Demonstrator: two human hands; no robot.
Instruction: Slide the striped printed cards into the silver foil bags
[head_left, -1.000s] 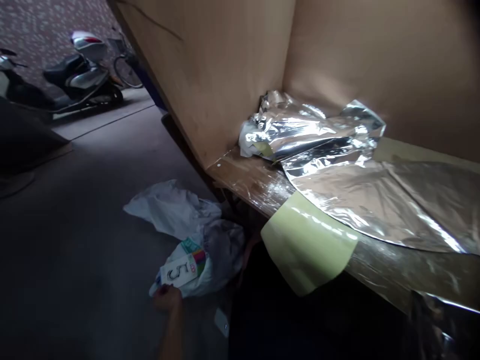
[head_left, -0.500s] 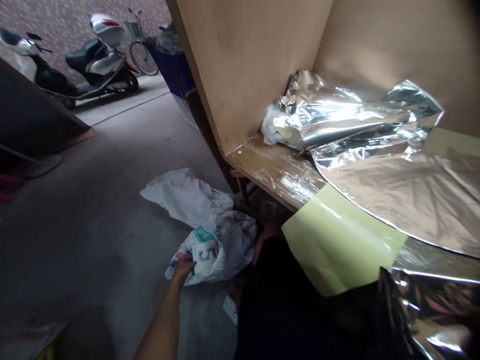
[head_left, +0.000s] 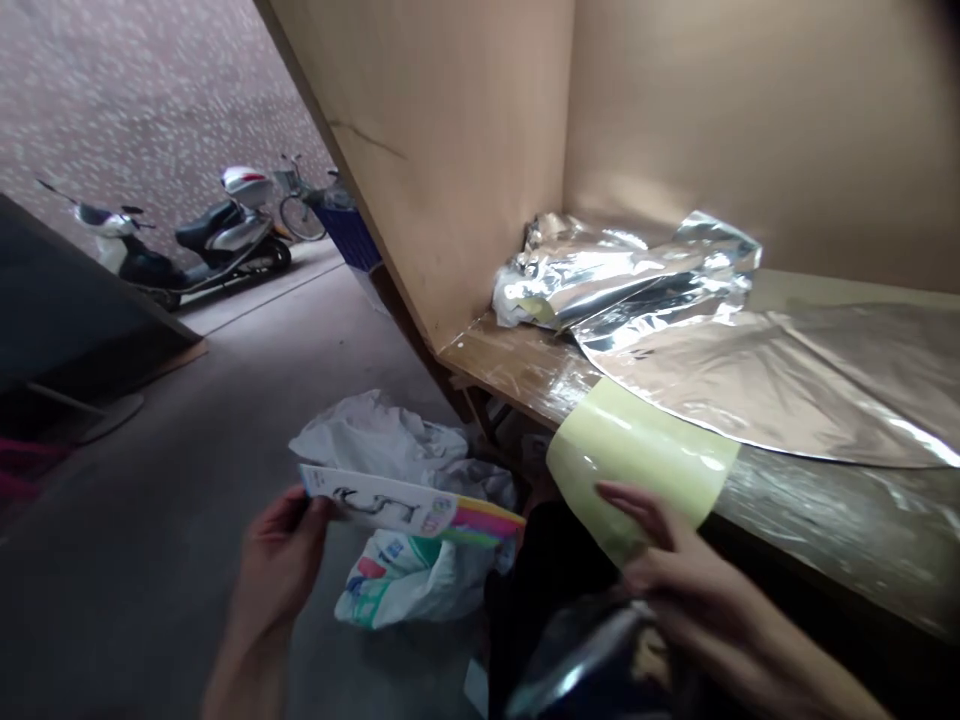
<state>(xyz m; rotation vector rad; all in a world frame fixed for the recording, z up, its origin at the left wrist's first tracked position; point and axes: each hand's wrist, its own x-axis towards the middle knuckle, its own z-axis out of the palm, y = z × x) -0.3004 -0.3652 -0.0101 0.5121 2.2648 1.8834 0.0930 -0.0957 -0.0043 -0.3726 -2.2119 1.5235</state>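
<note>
Concrete floor [head_left: 142, 560] runs beside a wooden table [head_left: 510, 360] backed by tall plywood panels [head_left: 450, 150]. Above that floor, the left hand [head_left: 281, 565] holds up a long strip of printed card [head_left: 405, 508], pinched at its near end between the thumb and fingers [head_left: 319, 510]. The card lies roughly level, with a black figure on its white part, too warped to read, and a rainbow band at its far end.

The right hand [head_left: 697, 590] is at the table's edge with its fingers [head_left: 637, 503] curled, the top one lying on a pale green sheet [head_left: 645, 455] that hangs over the edge. Just below those fingers is a dark glossy piece of foil [head_left: 577, 665], but the view does not settle whether the hand grips it.

Between the hands is a dark trouser leg [head_left: 551, 570]. Under the card, a white plastic bag [head_left: 375, 435] lies crumpled on the floor against a printed plastic bag [head_left: 405, 585] with green and red marks. On the table, a broad silver foil sheet [head_left: 765, 380] overlaps the green sheet, and a crumpled foil bundle [head_left: 562, 270] sits in the corner of the panels. Further off, a scooter [head_left: 225, 235] and a bicycle [head_left: 300, 215] stand by a blue crate [head_left: 345, 235] before a speckled wall [head_left: 127, 120].
</note>
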